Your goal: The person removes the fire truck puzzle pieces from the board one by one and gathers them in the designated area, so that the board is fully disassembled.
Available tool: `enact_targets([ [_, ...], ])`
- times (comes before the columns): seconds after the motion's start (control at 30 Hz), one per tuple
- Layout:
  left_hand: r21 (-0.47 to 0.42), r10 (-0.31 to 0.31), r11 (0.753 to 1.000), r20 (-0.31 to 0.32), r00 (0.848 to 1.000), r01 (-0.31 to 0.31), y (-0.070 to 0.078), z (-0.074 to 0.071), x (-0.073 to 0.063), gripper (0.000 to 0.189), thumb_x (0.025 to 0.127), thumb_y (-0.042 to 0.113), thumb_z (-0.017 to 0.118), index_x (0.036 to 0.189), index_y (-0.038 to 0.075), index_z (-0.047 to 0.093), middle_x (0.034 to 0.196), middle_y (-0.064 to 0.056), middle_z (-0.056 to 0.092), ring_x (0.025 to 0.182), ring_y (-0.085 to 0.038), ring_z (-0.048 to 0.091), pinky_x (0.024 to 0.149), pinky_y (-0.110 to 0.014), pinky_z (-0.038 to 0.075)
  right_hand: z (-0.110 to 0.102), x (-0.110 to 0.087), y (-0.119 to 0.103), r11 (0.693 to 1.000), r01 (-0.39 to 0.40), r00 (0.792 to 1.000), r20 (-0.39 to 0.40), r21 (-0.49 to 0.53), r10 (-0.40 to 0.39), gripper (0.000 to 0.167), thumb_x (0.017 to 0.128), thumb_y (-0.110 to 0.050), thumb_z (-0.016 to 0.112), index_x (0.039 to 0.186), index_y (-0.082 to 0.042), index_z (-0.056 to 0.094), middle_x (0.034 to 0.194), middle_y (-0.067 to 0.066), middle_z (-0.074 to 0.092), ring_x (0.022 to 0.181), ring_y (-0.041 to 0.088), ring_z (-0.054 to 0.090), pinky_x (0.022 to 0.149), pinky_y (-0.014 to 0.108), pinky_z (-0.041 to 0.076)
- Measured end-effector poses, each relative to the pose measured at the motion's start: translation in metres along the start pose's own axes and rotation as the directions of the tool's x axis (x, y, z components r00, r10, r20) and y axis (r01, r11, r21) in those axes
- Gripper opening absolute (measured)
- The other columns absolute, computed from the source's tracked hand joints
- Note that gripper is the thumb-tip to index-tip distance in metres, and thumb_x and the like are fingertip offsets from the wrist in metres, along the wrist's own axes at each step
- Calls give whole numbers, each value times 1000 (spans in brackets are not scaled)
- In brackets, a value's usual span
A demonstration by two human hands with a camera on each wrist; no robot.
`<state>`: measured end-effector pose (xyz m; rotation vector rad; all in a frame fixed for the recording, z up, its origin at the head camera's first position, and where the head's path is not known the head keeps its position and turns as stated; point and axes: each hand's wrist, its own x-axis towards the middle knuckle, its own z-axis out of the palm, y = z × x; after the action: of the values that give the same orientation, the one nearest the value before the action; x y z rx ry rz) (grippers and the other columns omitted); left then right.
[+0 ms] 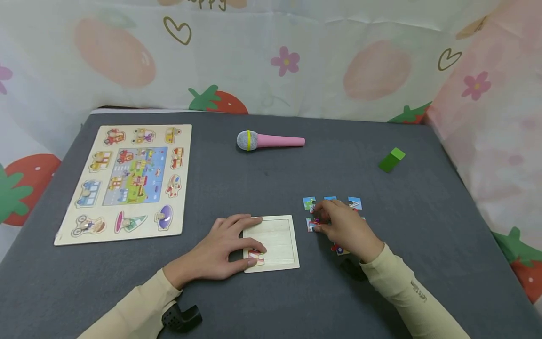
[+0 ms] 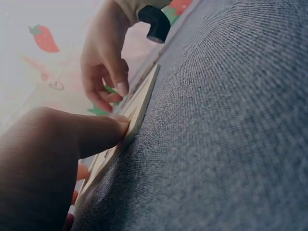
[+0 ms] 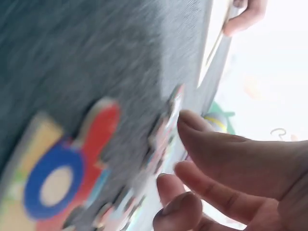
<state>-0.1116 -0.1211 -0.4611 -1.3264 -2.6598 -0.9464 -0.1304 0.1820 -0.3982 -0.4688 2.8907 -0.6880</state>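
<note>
My left hand (image 1: 226,247) lies spread over the left side of a small wooden puzzle tray (image 1: 277,240). Its thumb (image 2: 108,132) presses the tray's near edge, beside a puzzle piece (image 1: 256,257) in the near left corner. To the right, my right hand (image 1: 345,228) hovers over loose jigsaw pieces (image 1: 354,203) on the cloth. In the right wrist view, a gap separates thumb and fingers and nothing shows between them. One piece with a blue ring and red part (image 3: 55,185) lies close to that camera. The hand hides some pieces in the head view.
A large wooden peg puzzle board (image 1: 141,226) with vehicle pieces lies at the left. Toward the back rests a pink toy microphone (image 1: 271,141). A green block (image 1: 392,160) is at the back right. A printed curtain (image 1: 317,94) hangs behind the grey-covered table (image 1: 262,310).
</note>
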Motion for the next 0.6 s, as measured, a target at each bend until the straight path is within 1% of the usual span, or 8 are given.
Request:
enact_targets([
  [0.07, 0, -3, 1000, 5, 1000, 3, 0, 0, 0, 22, 90, 40, 61, 112, 41, 65, 148, -3, 40, 137, -23, 31, 94, -49, 28, 1, -1, -5, 1000, 19, 1000, -7, 14, -19, 30, 80, -13, 77, 106, -6, 62, 94, 6, 61, 86, 20, 59, 71, 33, 49],
  [0.13, 1, -7, 1000, 8, 1000, 7, 0, 0, 0, 24, 90, 40, 62, 113, 40, 64, 149, -3, 40, 137, -23, 31, 94, -48, 28, 2, -2, -12, 998, 55, 998, -10, 30, -55, 30, 81, -14, 77, 105, -6, 62, 95, 6, 61, 86, 20, 60, 71, 32, 49],
  [0.27, 12, -15, 1000, 13, 1000, 15, 0, -1, 0, 32, 88, 41, 63, 120, 36, 61, 149, -2, 39, 137, -22, 32, 94, -48, 29, 7, -4, -27, 990, 137, 990, 18, 43, -138, 29, 81, -14, 77, 105, -8, 63, 94, 4, 60, 79, 15, 56, 67, 27, 48],
  [0.4, 7, -29, 1000, 24, 999, 28, 1, -2, 1, 44, 88, 42, 64, 129, 30, 56, 149, -1, 39, 136, -20, 31, 95, -47, 29, 15, -6, -43, 973, 226, 971, 70, 54, -230, 26, 82, -15, 76, 104, -9, 63, 89, 1, 57, 69, 10, 49, 60, 22, 43],
  [0.5, -17, -43, 999, 47, 998, 44, 1, -4, 1, 56, 87, 44, 64, 138, 26, 49, 150, -1, 37, 138, -20, 30, 96, -47, 28, 24, -8, -52, 960, 274, 953, 119, 61, -280, 24, 84, -16, 75, 104, -9, 63, 88, 0, 57, 68, 8, 50, 62, 21, 44],
  [0.6, -56, -66, 996, 80, 995, 70, 1, -6, 1, 78, 81, 50, 70, 146, 24, 37, 153, -1, 33, 140, -19, 26, 97, -46, 27, 33, -9, -61, 954, 296, 940, 165, 48, -300, 25, 84, -19, 74, 105, -10, 64, 90, -2, 57, 72, 8, 53, 67, 24, 47],
])
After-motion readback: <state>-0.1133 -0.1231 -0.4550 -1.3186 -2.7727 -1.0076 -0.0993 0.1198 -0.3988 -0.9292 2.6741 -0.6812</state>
